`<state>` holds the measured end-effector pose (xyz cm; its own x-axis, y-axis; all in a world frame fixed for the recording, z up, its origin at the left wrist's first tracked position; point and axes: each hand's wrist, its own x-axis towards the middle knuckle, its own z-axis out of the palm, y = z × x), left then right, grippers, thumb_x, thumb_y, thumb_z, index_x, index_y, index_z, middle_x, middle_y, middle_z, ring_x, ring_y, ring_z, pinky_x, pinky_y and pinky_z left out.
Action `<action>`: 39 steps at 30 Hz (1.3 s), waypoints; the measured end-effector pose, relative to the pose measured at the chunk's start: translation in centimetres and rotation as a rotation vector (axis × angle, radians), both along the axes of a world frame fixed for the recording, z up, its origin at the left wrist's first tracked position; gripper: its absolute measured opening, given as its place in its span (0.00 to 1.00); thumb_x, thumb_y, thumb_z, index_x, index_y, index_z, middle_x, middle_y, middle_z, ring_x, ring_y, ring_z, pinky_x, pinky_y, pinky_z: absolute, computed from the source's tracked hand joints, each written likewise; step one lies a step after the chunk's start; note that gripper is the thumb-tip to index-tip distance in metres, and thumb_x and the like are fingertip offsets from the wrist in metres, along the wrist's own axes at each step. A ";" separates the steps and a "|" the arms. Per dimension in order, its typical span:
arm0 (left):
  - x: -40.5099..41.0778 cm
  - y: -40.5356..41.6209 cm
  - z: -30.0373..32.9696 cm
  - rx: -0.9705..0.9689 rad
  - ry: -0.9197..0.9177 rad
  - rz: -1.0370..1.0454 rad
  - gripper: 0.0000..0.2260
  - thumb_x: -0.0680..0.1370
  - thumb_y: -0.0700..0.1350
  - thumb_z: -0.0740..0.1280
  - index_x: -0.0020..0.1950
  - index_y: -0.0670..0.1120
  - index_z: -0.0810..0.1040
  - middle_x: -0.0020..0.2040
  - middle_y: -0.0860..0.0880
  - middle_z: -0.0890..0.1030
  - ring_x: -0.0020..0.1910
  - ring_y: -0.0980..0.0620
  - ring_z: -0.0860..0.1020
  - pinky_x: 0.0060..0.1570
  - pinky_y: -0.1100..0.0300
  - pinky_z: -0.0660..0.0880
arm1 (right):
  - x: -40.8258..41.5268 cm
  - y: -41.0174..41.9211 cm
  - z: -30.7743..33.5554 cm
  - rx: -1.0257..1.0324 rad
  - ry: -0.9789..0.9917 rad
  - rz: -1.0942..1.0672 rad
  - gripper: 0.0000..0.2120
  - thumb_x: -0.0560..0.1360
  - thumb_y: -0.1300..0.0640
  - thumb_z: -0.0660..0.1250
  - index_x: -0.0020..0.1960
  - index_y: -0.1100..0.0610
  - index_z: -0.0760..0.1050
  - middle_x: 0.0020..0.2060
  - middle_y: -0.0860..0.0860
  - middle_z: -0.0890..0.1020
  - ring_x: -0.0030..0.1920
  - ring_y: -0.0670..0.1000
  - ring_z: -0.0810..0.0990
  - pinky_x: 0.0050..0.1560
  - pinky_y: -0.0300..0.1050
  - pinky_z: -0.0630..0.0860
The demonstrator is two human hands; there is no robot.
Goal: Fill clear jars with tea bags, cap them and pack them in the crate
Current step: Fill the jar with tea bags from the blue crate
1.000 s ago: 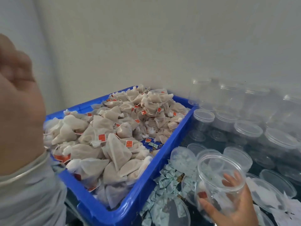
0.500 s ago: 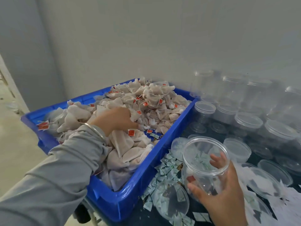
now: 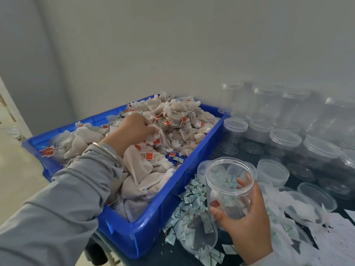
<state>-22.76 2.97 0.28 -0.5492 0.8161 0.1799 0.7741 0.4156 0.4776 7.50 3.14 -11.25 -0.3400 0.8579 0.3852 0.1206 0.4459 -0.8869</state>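
In the blue tray (image 3: 159, 214), the left hand (image 3: 130, 129) has shifted farther in, grip closing on tea bags (image 3: 178, 116); right hand (image 3: 247, 223) clasps jar (image 3: 228, 187).

We read this as a small packing workroom, not a home. A blue bulk crate (image 3: 153, 214) heaped with tea bags (image 3: 138, 169) sits left of the right hand (image 3: 247, 219); beyond that hand, rows of identical clear jars (image 3: 288, 139) against a bare wall (image 3: 172, 45).

Fingertips of the left hand (image 3: 132, 129) buried among tea bags (image 3: 178, 116). Far jars (image 3: 288, 104) blurred against the wall. Right hand (image 3: 247, 225) seen partly through the clear jar (image 3: 228, 185).
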 end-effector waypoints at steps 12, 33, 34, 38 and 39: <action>10.3 1.7 5.0 0.209 -0.968 -0.712 0.09 0.66 0.50 0.71 0.41 0.48 0.86 0.45 0.43 0.79 0.41 0.49 0.75 0.38 0.60 0.73 | 1.3 1.7 -1.6 -0.037 0.097 -0.092 0.48 0.56 0.60 0.82 0.69 0.43 0.64 0.60 0.37 0.72 0.57 0.30 0.71 0.47 0.22 0.70; 5.0 5.5 0.0 0.488 -0.634 -0.115 0.05 0.76 0.39 0.67 0.43 0.46 0.81 0.40 0.48 0.82 0.39 0.53 0.80 0.42 0.61 0.78 | 1.4 1.6 -1.9 0.021 0.222 -0.269 0.49 0.50 0.44 0.79 0.68 0.43 0.64 0.60 0.40 0.75 0.60 0.44 0.76 0.55 0.36 0.77; 3.9 5.8 -0.6 0.467 -0.601 -0.056 0.05 0.76 0.39 0.67 0.42 0.46 0.81 0.40 0.47 0.82 0.39 0.52 0.80 0.42 0.58 0.78 | 1.4 1.5 -2.0 0.020 0.233 -0.267 0.49 0.50 0.44 0.79 0.68 0.43 0.64 0.60 0.40 0.75 0.60 0.43 0.76 0.53 0.34 0.76; 2.6 6.5 -3.9 0.123 -0.146 -0.040 0.06 0.76 0.40 0.64 0.46 0.48 0.81 0.38 0.55 0.78 0.37 0.55 0.76 0.33 0.65 0.71 | 1.1 1.4 -2.2 -0.055 0.268 -0.231 0.51 0.49 0.45 0.83 0.68 0.43 0.65 0.58 0.40 0.77 0.59 0.44 0.78 0.49 0.34 0.78; 2.8 6.7 -4.7 0.012 -0.079 -0.093 0.07 0.77 0.40 0.64 0.50 0.47 0.81 0.42 0.55 0.79 0.40 0.55 0.77 0.36 0.65 0.71 | 1.0 1.3 -2.1 -0.046 0.270 -0.231 0.50 0.48 0.46 0.83 0.67 0.42 0.65 0.58 0.38 0.76 0.58 0.41 0.77 0.48 0.31 0.77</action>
<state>-19.97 9.64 -4.39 -0.4843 0.8621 0.1491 0.7687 0.3379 0.5431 8.54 4.44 -13.39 -0.0261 0.9189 0.3936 -0.0274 0.3929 -0.9192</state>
